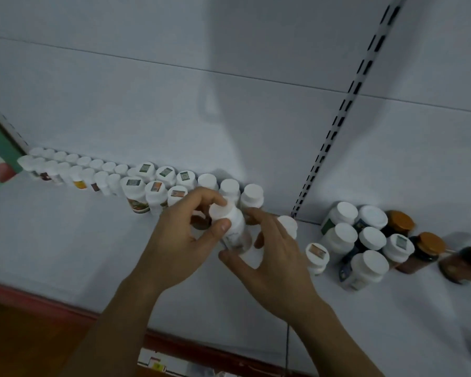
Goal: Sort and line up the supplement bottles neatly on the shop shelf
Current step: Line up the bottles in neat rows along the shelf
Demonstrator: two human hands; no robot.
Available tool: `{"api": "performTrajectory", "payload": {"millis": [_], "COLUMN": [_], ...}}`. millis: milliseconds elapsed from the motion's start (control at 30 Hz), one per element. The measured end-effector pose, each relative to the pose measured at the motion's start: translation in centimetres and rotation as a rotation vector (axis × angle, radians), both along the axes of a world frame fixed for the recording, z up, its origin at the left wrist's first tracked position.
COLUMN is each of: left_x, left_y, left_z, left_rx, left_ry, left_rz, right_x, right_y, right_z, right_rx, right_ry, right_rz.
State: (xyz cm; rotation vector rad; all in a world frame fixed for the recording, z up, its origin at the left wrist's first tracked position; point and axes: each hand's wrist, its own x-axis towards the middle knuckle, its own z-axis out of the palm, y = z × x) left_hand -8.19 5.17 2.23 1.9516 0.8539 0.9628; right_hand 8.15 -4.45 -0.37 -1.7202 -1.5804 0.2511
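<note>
Near the middle of the white shelf (65, 240), just in front of the far row, a white-capped bottle (233, 229) is held tilted, its cap leaning to the far left. The left hand (180, 235) is clamped on its top, thumb against the cap's near side and fingers curled over the far side. The right hand (275, 254) grips the lower body, thumb beneath and fingers round the far side. Whether the base touches the shelf cannot be told. Just beyond the hands stand three plain-capped bottles (230, 187) in a line, with sticker-capped bottles (154, 189) to their left and a double row of small bottles (74, 170) running on to the far left. Right of the right hand stands a lone sticker-capped bottle (317, 255), then a loose cluster of white-capped bottles (365, 246) and amber bottles (426, 251) with orange lids.
</note>
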Motion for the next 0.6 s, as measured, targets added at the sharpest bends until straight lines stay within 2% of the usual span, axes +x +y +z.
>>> {"api": "performTrajectory", "payload": {"millis": [100, 200, 300, 400, 600], "left_x": [0.9, 1.1, 0.7, 0.3, -0.5], "left_y": [0.1, 1.3, 4.0, 5.7, 6.3], "left_z": [0.3, 0.5, -0.3, -1.3, -2.4], "left_rx": [0.009, 0.109, 0.327, 0.388, 0.426], "left_ry": [0.043, 0.093, 0.286, 0.437, 0.419], "left_rz": [-0.099, -0.126, -0.048, -0.119, -0.185], "right_x": [-1.5, -2.6, -3.0, -3.1, -2.5], "right_y": [0.3, 0.8, 1.9, 3.5, 5.2], "right_z": [-1.6, -2.9, -4.5, -5.4, -6.5], "right_rx": [0.093, 0.084, 0.029, 0.005, -0.031], "right_ry": [0.016, 0.062, 0.110, 0.125, 0.130], "right_rz": [-0.168, -0.289, -0.366, -0.425, -0.474]}}
